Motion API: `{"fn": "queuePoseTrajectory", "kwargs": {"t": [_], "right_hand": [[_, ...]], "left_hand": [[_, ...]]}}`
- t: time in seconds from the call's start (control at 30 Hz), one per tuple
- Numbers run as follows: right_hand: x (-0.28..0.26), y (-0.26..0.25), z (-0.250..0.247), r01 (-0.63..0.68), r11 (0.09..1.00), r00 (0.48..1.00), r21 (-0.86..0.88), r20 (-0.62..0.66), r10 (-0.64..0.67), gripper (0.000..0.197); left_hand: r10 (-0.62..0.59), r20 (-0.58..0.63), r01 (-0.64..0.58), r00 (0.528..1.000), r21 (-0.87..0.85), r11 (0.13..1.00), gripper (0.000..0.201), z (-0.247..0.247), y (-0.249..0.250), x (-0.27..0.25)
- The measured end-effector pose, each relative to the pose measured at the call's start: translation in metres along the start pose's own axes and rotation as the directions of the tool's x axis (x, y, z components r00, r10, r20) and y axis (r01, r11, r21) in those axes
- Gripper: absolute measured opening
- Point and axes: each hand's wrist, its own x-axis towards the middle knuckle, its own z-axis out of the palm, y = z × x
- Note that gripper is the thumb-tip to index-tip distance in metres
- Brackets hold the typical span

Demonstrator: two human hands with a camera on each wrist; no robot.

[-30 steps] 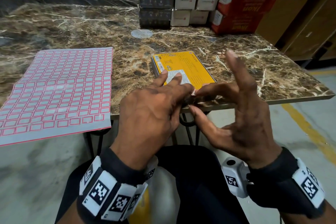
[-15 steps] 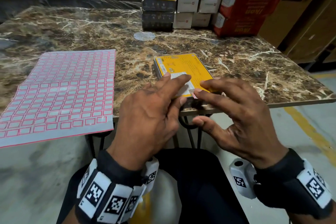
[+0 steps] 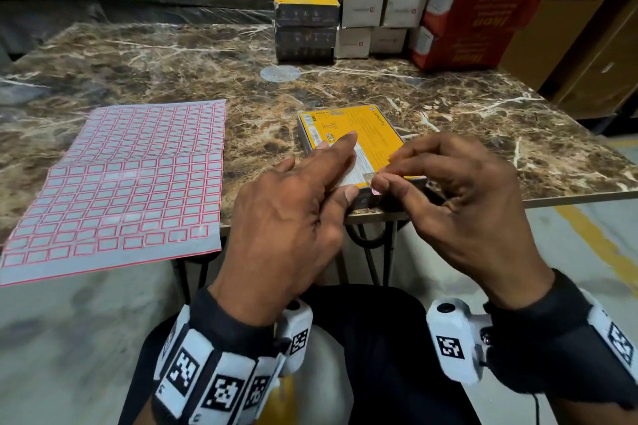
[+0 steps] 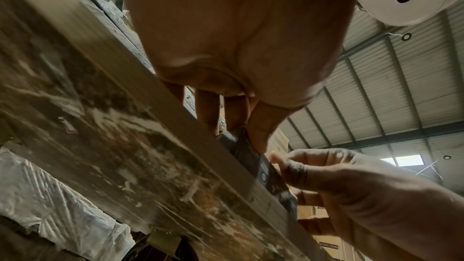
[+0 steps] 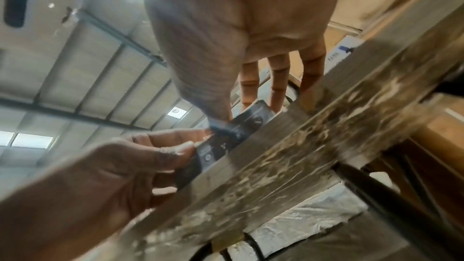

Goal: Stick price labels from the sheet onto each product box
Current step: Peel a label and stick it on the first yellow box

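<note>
A flat yellow product box (image 3: pixel 373 134) lies on the marble table (image 3: pixel 483 134) near its front edge. My left hand (image 3: pixel 345 166) rests straight fingers on the box top, and its thumb presses the dark near side (image 4: pixel 266 174). My right hand (image 3: pixel 386 172) pinches a small red-edged price label (image 3: pixel 375 190) between thumb and forefinger at the box's near right corner. The label sheet (image 3: pixel 121 183), a grid of red-bordered labels, lies to the left and overhangs the table edge. Both wrist views look up from below the edge at the box side (image 5: pixel 241 128).
At the back of the table stand stacked yellow-and-black boxes (image 3: pixel 305 21), white boxes (image 3: pixel 376 10) and red cartons (image 3: pixel 476 28). A round clear disc (image 3: pixel 279 73) lies in front of them. The table's front edge (image 3: pixel 569 198) runs just under my hands.
My right hand's raised fingers have come down and the hand has lowered the label to the box's near right corner. My left fingers have slid further onto the box top.
</note>
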Motion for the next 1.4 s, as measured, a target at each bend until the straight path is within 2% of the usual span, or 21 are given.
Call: {"fn": "queuePoseTrajectory", "kwargs": {"t": [0.13,0.27,0.43,0.63,0.73,0.87,0.97,1.03,1.1,1.17,1.23,1.33,1.4], "right_hand": [[-0.004,0.002,-0.001,0.116,0.984,0.993,-0.138,0.024,-0.114,0.017],[-0.014,-0.001,0.001,0.108,0.958,0.994,-0.265,0.025,-0.105,0.016],[-0.023,-0.009,0.006,0.099,0.947,0.995,-0.307,-0.002,-0.105,0.019],[-0.018,-0.006,-0.004,0.014,0.993,0.999,-0.114,0.043,-0.009,0.026],[-0.015,-0.007,-0.006,-0.034,0.999,0.999,-0.002,-0.001,0.034,0.024],[-0.013,-0.007,0.003,-0.007,1.0,0.997,-0.029,-0.078,0.005,0.02],[-0.013,-0.002,0.003,0.037,0.997,0.998,-0.066,-0.057,-0.04,0.014],[-0.014,0.005,0.002,0.06,0.994,0.998,-0.093,-0.022,-0.063,0.012],[-0.016,0.01,-0.002,0.062,0.994,0.998,-0.091,0.016,-0.06,0.025],[-0.015,0.009,-0.006,0.019,0.999,0.999,-0.044,0.038,-0.018,0.023],[-0.012,0.003,-0.009,-0.038,0.999,0.999,0.007,0.027,0.038,0.02],[-0.009,-0.005,-0.006,-0.067,0.997,0.997,0.038,-0.026,0.068,0.029],[-0.01,-0.004,-0.001,-0.06,0.998,0.996,0.022,-0.06,0.061,0.02]], "left_hand": [[0.008,-0.004,-0.008,1.0,-0.038,0.999,0.054,0.0,-0.002,0.0],[0.017,0.001,-0.017,1.0,-0.014,1.0,0.054,0.0,-0.002,0.001],[0.018,-0.005,-0.018,1.0,-0.021,1.0,0.058,-0.001,-0.002,0.003],[0.011,0.035,-0.01,0.999,-0.028,1.0,0.068,-0.006,0.001,0.003],[0.04,0.085,-0.044,0.996,0.041,0.998,0.068,-0.009,0.002,0.003],[0.02,0.076,-0.021,0.997,0.012,1.0,0.045,-0.005,0.001,0.003],[0.041,0.07,-0.044,0.997,0.035,0.998,0.035,-0.001,-0.002,0.004],[0.041,0.066,-0.044,0.997,0.04,0.998,0.034,-0.001,-0.004,0.005],[0.047,0.06,-0.049,0.997,0.034,0.998,0.034,-0.001,-0.004,0.005],[0.042,0.062,-0.044,0.997,0.025,0.999,0.034,-0.002,-0.004,0.004],[0.038,0.072,-0.04,0.997,0.023,0.999,0.034,-0.003,-0.003,0.005],[0.026,0.075,-0.028,0.997,0.033,0.999,0.033,-0.003,-0.003,0.005],[0.003,0.084,-0.004,0.996,0.011,1.0,0.035,-0.002,-0.004,0.005]]}}
